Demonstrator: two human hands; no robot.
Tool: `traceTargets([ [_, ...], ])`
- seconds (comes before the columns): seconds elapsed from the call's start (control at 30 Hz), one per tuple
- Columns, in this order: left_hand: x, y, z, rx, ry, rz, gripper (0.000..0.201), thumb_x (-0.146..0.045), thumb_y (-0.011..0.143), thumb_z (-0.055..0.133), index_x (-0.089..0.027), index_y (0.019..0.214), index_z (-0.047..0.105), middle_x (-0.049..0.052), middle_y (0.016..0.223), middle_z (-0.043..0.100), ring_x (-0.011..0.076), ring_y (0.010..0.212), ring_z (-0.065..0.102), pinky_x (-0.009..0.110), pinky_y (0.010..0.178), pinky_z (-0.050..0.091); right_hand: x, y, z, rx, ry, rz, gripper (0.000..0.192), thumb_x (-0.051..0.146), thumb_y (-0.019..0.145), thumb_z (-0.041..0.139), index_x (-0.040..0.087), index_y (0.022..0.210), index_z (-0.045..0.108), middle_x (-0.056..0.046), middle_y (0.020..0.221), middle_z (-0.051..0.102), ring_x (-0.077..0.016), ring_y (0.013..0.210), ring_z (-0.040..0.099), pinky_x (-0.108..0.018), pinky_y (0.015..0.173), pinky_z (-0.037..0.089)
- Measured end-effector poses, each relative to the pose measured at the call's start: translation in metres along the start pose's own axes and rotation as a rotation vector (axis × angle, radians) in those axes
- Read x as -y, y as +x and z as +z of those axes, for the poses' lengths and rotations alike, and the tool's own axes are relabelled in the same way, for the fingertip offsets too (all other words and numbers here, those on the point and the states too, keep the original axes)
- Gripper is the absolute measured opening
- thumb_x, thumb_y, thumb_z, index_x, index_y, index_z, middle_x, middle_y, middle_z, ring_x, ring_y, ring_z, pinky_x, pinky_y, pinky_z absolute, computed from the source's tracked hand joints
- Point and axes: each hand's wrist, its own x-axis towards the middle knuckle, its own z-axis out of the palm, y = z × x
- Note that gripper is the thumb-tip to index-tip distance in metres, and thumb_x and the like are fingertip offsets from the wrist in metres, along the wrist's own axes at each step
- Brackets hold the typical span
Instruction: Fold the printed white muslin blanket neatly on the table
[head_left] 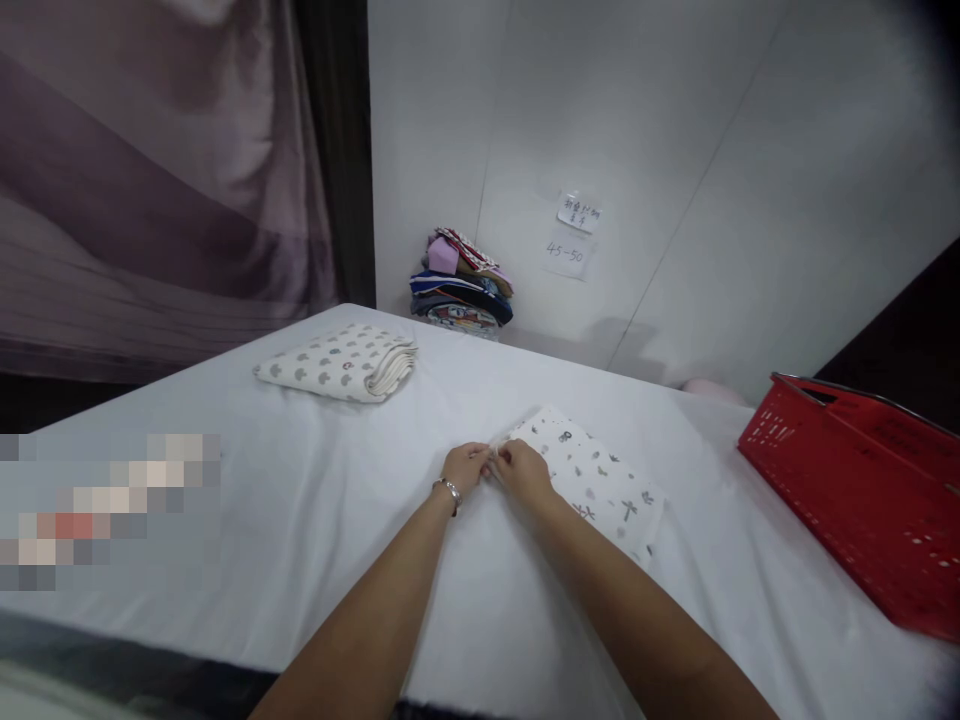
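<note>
A folded white cloth point(589, 470) printed with small grey leaves, palm trees and dots lies flat on the white-covered table. Both my hands meet at its left corner. My right hand point(525, 472) pinches that corner, its fingers curled over the edge. My left hand point(465, 468), with a silver bracelet at the wrist, closes its fingertips on the same edge from the left; exactly how much fabric it grips is partly hidden. Farther back to the left rests a second folded cloth point(330, 362), white with grey mushroom-like shapes, its layered folds facing right.
A red plastic basket point(847, 490) stands on the table at the right. Folded clothes point(461, 285) are piled behind the far table edge, by the wall. Two paper notes point(568, 255) hang on the wall. A mauve curtain point(150, 180) hangs at the left. A pixelated patch covers the table's left side.
</note>
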Motion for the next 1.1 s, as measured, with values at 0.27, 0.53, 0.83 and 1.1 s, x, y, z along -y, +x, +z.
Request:
traceTargets([
  [0.27, 0.0045, 0.0032, -0.0075, -0.091, 0.088, 0.029, 0.020, -0.030, 0.074, 0.052, -0.015, 0.083, 0.062, -0.004, 0.048, 0.053, 0.0079, 0.042, 0.047, 0.020, 0.046, 0.037, -0.0036, -0.0025, -0.0006, -0.014, 0.060, 0.001, 0.015, 0.029, 0.080, 0.048, 0.019, 0.077, 0.059, -0.001, 0.081, 0.060, -0.0100, 0.070, 0.051, -0.020, 0.059, 0.029],
  [0.53, 0.0054, 0.0040, -0.0012, -0.085, 0.245, 0.107, 0.014, -0.028, 0.072, 0.055, -0.018, 0.069, 0.063, 0.000, 0.062, 0.062, 0.0118, 0.062, 0.055, 0.021, 0.058, 0.038, -0.0025, -0.0029, 0.0006, -0.018, 0.029, 0.007, 0.017, 0.032, 0.080, 0.048, 0.021, 0.079, 0.060, -0.001, 0.083, 0.060, -0.0105, 0.072, 0.051, -0.021, 0.060, 0.029],
  [0.83, 0.0063, 0.0046, -0.0024, -0.047, 0.282, 0.122, 0.016, -0.025, 0.074, 0.051, -0.017, 0.070, 0.064, 0.000, 0.062, 0.063, 0.0110, 0.063, 0.056, 0.021, 0.061, 0.039, 0.0009, -0.0006, 0.0035, -0.016, -0.090, 0.022, 0.021, 0.033, 0.082, 0.044, 0.019, 0.078, 0.059, -0.002, 0.081, 0.059, -0.0112, 0.069, 0.050, -0.022, 0.057, 0.025],
  [1.1, 0.0046, 0.0032, -0.0020, -0.056, 0.253, 0.123, 0.019, -0.028, 0.073, 0.051, -0.017, 0.065, 0.063, 0.000, 0.055, 0.060, 0.0123, 0.060, 0.055, 0.021, 0.056, 0.038, 0.0022, -0.0063, -0.0054, -0.048, -0.059, -0.047, 0.021, 0.031, 0.085, 0.040, 0.019, 0.082, 0.056, -0.001, 0.084, 0.056, -0.0101, 0.072, 0.049, -0.022, 0.059, 0.027],
])
